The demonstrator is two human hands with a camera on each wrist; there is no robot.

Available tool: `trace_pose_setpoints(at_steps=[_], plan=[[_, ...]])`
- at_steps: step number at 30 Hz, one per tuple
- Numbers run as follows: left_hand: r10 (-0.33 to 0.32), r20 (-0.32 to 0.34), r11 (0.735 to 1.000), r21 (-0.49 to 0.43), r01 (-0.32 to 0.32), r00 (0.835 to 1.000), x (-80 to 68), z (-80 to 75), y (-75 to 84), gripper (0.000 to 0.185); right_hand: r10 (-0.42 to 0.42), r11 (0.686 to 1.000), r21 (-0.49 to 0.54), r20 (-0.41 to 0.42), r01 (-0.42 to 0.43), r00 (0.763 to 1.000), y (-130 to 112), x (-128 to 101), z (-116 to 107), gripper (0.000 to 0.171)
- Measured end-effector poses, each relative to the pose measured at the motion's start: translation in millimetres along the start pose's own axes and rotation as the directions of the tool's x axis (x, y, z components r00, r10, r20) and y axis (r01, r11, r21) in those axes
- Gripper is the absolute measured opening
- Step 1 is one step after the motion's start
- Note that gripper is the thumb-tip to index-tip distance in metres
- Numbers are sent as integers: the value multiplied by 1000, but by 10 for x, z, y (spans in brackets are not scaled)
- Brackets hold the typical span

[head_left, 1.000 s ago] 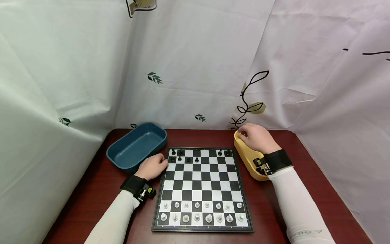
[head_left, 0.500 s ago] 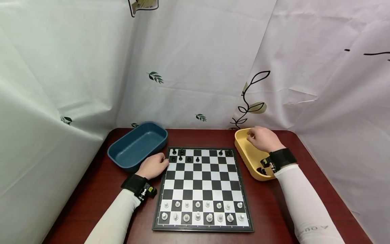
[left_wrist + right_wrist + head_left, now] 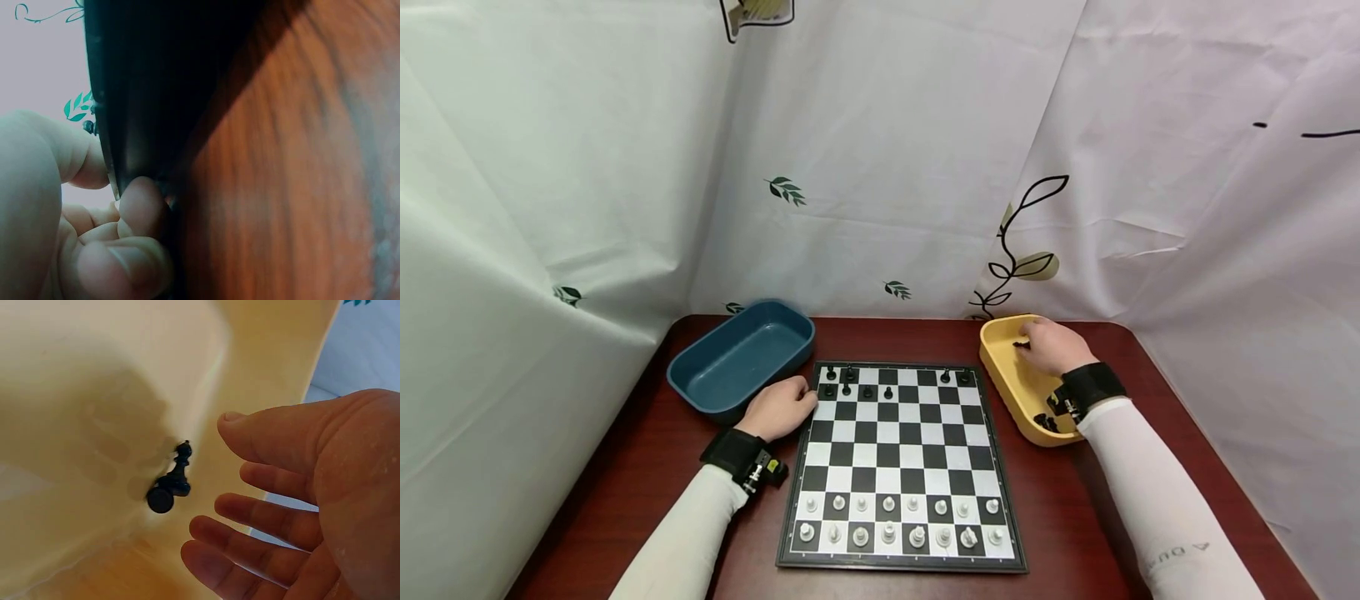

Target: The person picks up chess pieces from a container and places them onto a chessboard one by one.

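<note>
At desk's far-right corner, right hand (image 3: 300, 506) now hovers spread over black piece (image 3: 170, 484) inside yellow tray (image 3: 1009, 385); left hand (image 3: 782, 407) pinches board (image 3: 901, 467) edge.

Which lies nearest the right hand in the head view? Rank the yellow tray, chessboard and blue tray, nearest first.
1. Yellow tray: the right hand reaches inside it, at the table's right.
2. Chessboard: centre, left of that tray.
3. Blue tray: far left, beyond the board.

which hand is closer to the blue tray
Left. The left hand rests at the chessboard's far-left corner, beside the blue tray; the right hand is across the board, inside the yellow tray.
</note>
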State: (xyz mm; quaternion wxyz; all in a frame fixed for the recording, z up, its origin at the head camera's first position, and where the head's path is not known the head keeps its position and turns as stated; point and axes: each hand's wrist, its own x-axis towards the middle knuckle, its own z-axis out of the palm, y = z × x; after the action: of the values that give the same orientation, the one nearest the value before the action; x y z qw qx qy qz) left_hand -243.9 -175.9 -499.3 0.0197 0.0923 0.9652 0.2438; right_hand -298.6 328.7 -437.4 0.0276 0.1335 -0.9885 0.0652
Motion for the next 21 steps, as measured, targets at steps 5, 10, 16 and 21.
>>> trace_pose_setpoints(at_steps=[5,10,16,21], plan=[[-3,4,1000,-4,3,1000,-6,3,-3,30,17,1000,-15,34,-17,999,39,24,55,39],[-4,0,1000,-6,4,1000,-13,-5,3,30,16,999,-34,53,-15,998,57,50,82,41],[-4,0,1000,1,4,1000,-8,-15,19,29,6,999,-54,79,-1,997,36,74,66,40],[-4,0,1000,-4,4,1000,-11,-22,29,29,2,999,-51,102,4,995,39,103,100,36]])
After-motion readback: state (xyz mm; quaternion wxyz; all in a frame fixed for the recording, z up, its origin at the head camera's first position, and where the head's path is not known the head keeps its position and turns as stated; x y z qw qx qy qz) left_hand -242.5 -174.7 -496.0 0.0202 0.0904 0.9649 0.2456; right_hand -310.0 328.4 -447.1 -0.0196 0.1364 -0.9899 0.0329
